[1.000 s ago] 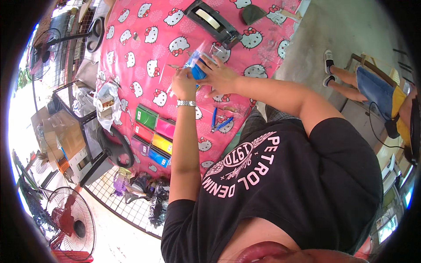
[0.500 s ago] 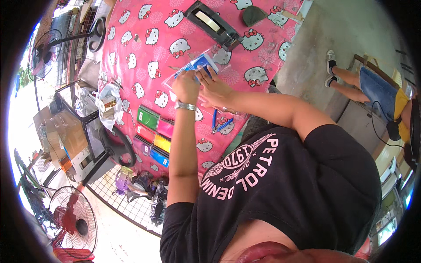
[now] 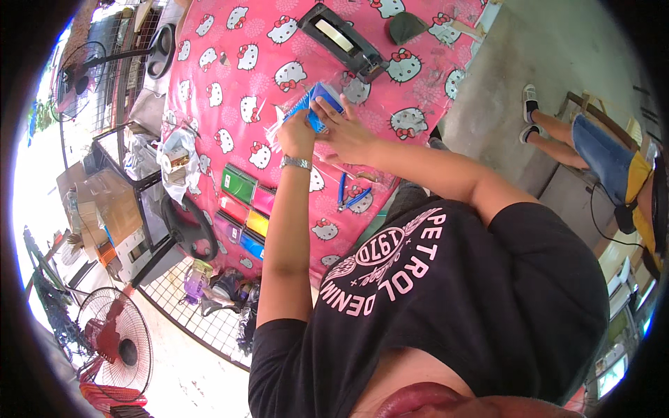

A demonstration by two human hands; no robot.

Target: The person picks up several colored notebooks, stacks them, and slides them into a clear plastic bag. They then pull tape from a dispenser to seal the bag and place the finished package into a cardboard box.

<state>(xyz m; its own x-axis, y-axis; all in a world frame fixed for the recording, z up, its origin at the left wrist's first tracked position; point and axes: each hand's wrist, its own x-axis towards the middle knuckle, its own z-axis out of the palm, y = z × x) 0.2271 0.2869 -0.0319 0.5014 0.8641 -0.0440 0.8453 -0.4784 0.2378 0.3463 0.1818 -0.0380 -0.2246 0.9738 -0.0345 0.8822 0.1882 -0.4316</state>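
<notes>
A blue spiral notebook lies tilted in a clear plastic wrapper over the table, between my two hands. My left hand, with a metal band at the wrist, is closed on the notebook's near left edge and the plastic. Across the blue cover rests my right hand, its fingers stretched out and apart, thumb away from them. Its palm hides part of the notebook. Nearer to me are blue-handled pliers. Left of my left forearm lie several small spiral notebooks, among them a green one and a yellow one.
A black tape dispenser and a dark green rounded object sit at the far side of the pink patterned tablecloth. A white plastic bag hangs at the left edge. Fans stand left; another person's legs show at right.
The blue notebook is turned a little, and more of its cover shows. My right fingers have spread wider. The whole view has shifted slightly.
</notes>
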